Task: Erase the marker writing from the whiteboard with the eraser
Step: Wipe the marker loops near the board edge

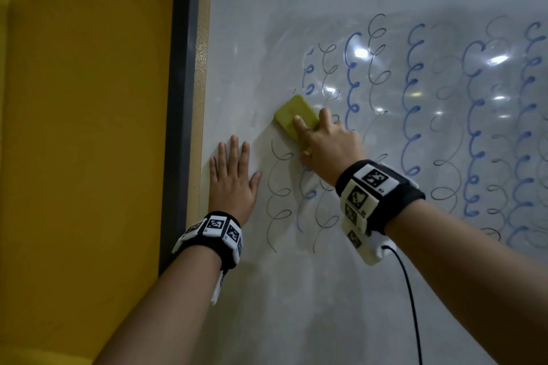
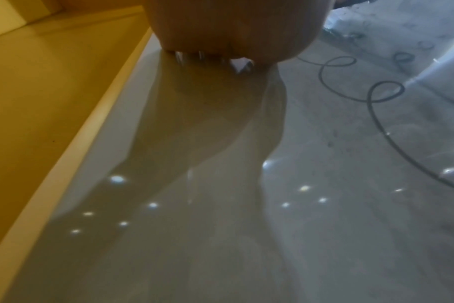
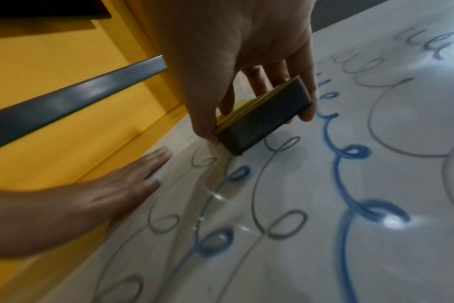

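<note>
The whiteboard point(image 1: 296, 290) fills most of the head view, covered with columns of looping marker writing point(image 1: 415, 104) in blue and grey. My right hand point(image 1: 329, 142) grips a yellow eraser point(image 1: 293, 115) with a dark felt pad point(image 3: 265, 121), thumb on one side and fingers on the other, pressing it against the board near its left side. My left hand point(image 1: 232, 178) lies flat on the board beside its left edge, fingers straight and pointing up. In the left wrist view the palm point(image 2: 228, 28) presses the glossy board point(image 2: 246, 225). The board above and left of the eraser shows no writing.
A dark grey frame strip point(image 1: 181, 98) and a yellow wall point(image 1: 83, 127) border the board on the left. A black cable point(image 1: 412, 305) hangs from my right wristband across the lower board. Ceiling lights glare on the writing at the right.
</note>
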